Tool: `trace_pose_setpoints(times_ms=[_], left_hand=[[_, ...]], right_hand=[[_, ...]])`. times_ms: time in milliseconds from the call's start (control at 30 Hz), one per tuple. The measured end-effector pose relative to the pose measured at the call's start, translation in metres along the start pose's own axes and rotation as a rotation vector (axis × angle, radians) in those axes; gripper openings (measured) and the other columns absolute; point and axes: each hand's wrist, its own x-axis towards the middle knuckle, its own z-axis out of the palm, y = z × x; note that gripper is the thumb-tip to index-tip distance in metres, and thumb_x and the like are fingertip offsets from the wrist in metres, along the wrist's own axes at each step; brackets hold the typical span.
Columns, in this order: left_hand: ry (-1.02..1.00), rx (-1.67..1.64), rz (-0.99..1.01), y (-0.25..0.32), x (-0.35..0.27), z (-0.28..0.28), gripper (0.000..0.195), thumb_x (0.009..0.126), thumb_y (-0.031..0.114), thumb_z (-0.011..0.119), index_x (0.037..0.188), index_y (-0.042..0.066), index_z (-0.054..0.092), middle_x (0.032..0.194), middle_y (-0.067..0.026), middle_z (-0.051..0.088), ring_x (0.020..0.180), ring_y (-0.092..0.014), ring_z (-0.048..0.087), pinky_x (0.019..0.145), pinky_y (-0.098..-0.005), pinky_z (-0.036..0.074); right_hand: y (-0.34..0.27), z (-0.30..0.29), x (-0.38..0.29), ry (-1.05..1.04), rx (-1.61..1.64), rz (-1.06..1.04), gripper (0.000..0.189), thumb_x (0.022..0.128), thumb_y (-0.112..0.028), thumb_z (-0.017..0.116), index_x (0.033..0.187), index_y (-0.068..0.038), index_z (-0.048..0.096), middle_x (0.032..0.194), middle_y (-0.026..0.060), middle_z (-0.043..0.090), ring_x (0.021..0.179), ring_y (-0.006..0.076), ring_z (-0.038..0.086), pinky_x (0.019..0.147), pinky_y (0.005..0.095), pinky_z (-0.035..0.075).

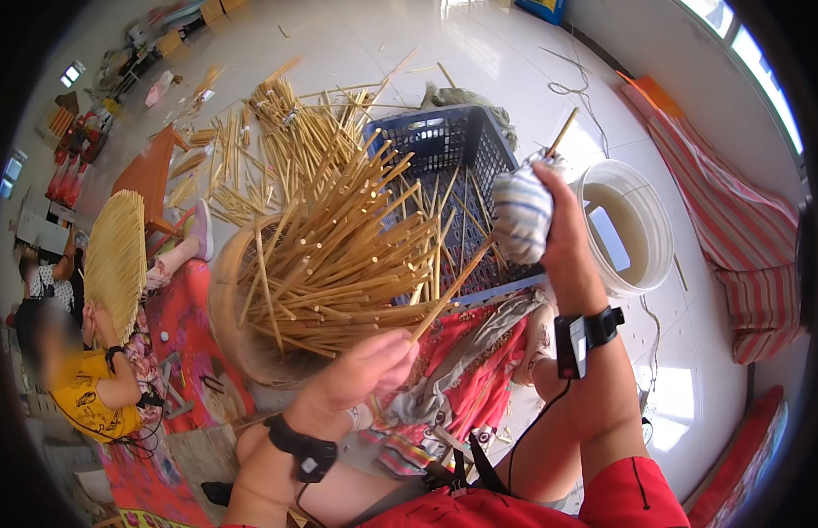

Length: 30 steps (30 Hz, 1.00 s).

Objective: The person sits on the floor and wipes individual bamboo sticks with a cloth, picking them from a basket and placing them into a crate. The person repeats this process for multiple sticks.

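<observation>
My left hand (376, 363) pinches the near end of a thin plant stalk (456, 285), which slants up and away to the right. My right hand (557, 204) is closed around a bunched blue-and-white striped cloth (522, 214). The stalk runs into this cloth, and a stalk end sticks out at its far side. Just beyond my left hand stands a round woven basket (231, 297), heaped with cut stalks (343, 257). Below the cloth is a dark blue plastic crate (429, 132) with several loose stalks inside.
To the right stands a white bucket (663, 231) of cloudy water. Tied stalk bundles (287, 119) lie on the tiled floor beyond the basket. At left a seated person (99, 389) holds a fan-shaped stalk panel (115, 264). A cable (587, 105) trails near the striped fabric (712, 191).
</observation>
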Motion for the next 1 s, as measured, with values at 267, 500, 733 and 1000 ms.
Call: trace_pose_setpoints(times_ms=[267, 500, 733, 1000], left_hand=[[-0.024, 0.109, 0.047, 0.004, 0.001, 0.007, 0.022, 0.101, 0.025, 0.044, 0.108, 0.005, 0.050, 0.081, -0.0022, 0.051, 0.062, -0.007, 0.043, 0.055, -0.0189, 0.038], [0.374, 0.737, 0.380, -0.012, 0.025, 0.010, 0.019, 0.099, 0.011, 0.051, 0.114, -0.001, 0.053, 0.088, 0.0000, 0.054, 0.073, -0.005, 0.047, 0.065, -0.0204, 0.040], [0.307, 0.559, 0.314, -0.004, 0.034, 0.015, 0.022, 0.103, 0.016, 0.041, 0.104, 0.002, 0.057, 0.067, 0.0034, 0.045, 0.059, -0.004, 0.039, 0.053, -0.0190, 0.032], [0.251, -0.006, 0.116, -0.004, 0.036, 0.016, 0.027, 0.100, 0.026, 0.039, 0.078, 0.012, 0.046, 0.060, 0.0058, 0.036, 0.046, -0.003, 0.027, 0.041, -0.0202, 0.019]], right_hand=[[-0.009, -0.017, 0.000, 0.061, 0.039, -0.094, 0.018, 0.092, -0.021, 0.057, 0.099, -0.004, 0.058, 0.087, 0.0104, 0.067, 0.074, 0.0236, 0.068, 0.067, 0.0378, 0.058], [-0.006, -0.009, -0.007, 0.151, -0.011, -0.138, 0.020, 0.091, -0.020, 0.057, 0.099, -0.002, 0.058, 0.085, 0.0111, 0.065, 0.070, 0.0232, 0.067, 0.066, 0.0370, 0.058], [0.034, 0.002, -0.021, 0.077, -0.241, -0.050, 0.022, 0.088, -0.021, 0.063, 0.097, -0.001, 0.058, 0.086, 0.0105, 0.065, 0.069, 0.0200, 0.067, 0.061, 0.0323, 0.056], [0.075, 0.029, -0.049, -0.125, -0.345, 0.183, 0.025, 0.085, -0.014, 0.067, 0.105, 0.001, 0.060, 0.090, 0.0065, 0.067, 0.076, 0.0152, 0.066, 0.073, 0.0287, 0.054]])
